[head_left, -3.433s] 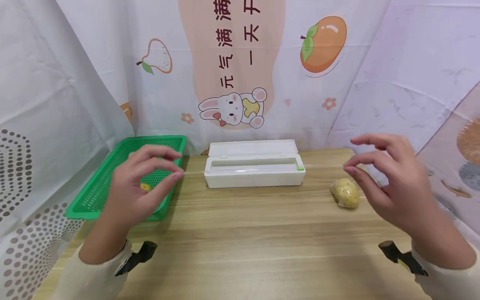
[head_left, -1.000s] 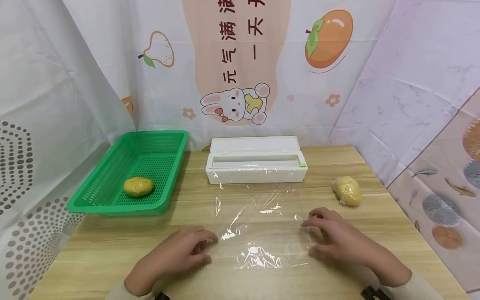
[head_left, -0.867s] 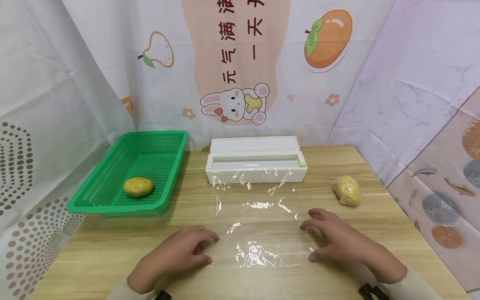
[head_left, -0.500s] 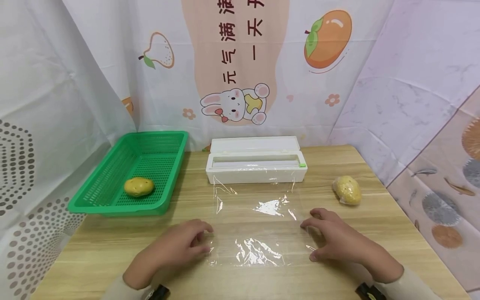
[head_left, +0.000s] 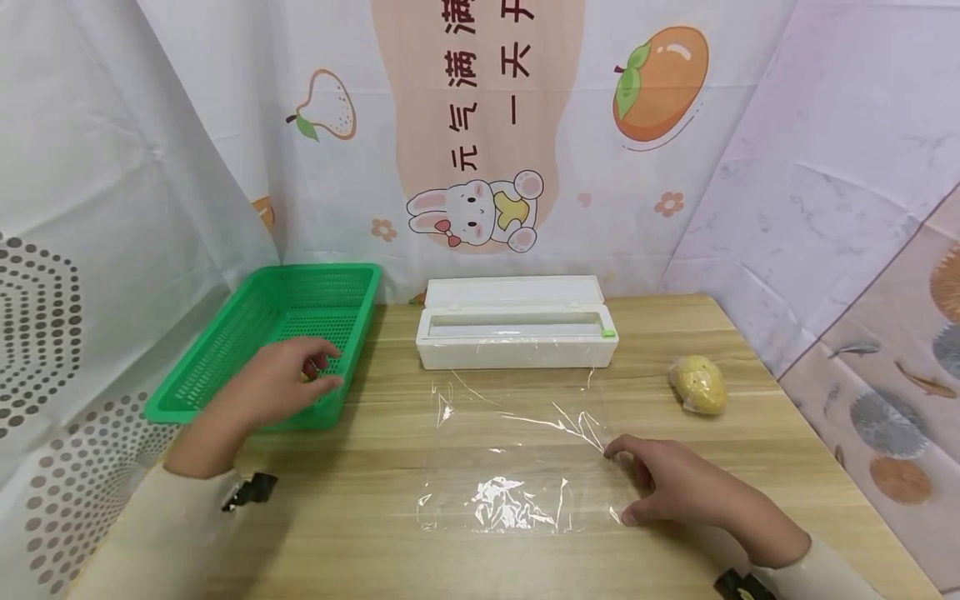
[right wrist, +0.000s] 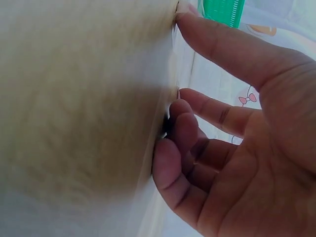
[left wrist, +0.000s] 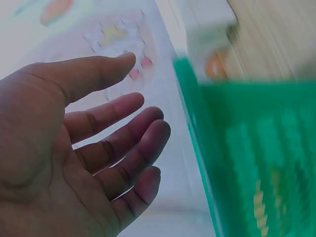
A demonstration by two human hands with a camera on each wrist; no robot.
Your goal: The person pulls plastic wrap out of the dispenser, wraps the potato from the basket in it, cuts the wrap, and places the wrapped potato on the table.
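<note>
And there, at the green basket [head_left: 362,333] with a loose, empty left hand [head_left: 273,383], much nearer than the right hand [head_left: 678,485], relaxed at the edge of the clear film [head_left: 517,467], to the yellow potato [left wrist: 260,211] inside, mostly hidden, with no readable long axis!

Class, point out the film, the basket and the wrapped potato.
Film [head_left: 517,454], head view: middle of the sheet.
Basket [head_left: 322,287], head view: inside of its far wall.
Wrapped potato [head_left: 699,384], head view: its middle.

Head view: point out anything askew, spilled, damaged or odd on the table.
Only the clear film stands out, mildly: creases run across it toward the right hand's fingertips, so it isn't lying smooth. I see no spill or damage.
</note>
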